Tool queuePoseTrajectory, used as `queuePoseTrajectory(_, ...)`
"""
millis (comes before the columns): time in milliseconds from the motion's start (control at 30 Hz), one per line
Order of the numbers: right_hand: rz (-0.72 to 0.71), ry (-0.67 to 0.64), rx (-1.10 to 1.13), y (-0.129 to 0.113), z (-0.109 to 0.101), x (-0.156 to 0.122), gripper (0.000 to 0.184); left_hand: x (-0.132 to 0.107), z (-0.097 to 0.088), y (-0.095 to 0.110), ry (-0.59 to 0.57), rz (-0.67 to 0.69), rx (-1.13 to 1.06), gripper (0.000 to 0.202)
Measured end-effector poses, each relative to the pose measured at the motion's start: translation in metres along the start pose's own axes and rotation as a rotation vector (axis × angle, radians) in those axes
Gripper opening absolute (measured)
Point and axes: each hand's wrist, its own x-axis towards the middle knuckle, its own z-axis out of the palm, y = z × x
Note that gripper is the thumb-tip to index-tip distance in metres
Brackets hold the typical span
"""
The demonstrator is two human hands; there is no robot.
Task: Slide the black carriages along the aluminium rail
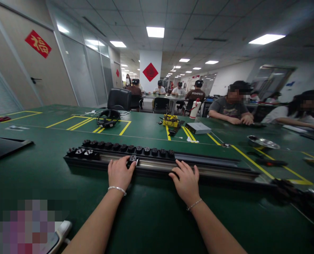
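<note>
Two long black rails (199, 165) lie side by side across the green table in front of me. Several black socket modules (135, 149) sit in a row on the far rail, and a few more (80, 152) at the left end of the near rail. My left hand (119, 173) rests on the near rail, its fingers pinching one black socket module (133, 160). My right hand (185, 180) lies on the same rail further right, fingers spread and pressing down on the rail, holding nothing.
A black headset (108, 118), a yellow box (171, 120), a grey box (198, 128) and a metal bowl (262, 142) lie further back. People sit at the right and at a far table. A black tray (3, 146) lies left. A phone (53, 236) sits near me.
</note>
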Motion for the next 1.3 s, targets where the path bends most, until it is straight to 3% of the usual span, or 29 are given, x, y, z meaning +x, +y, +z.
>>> queuePoseTrajectory(1300,0.007,0.032,0.038,0.0008,-0.0005,0.0000,0.013,-0.0012,0.0015,0.0052,-0.019,-0.012,-0.058,0.036)
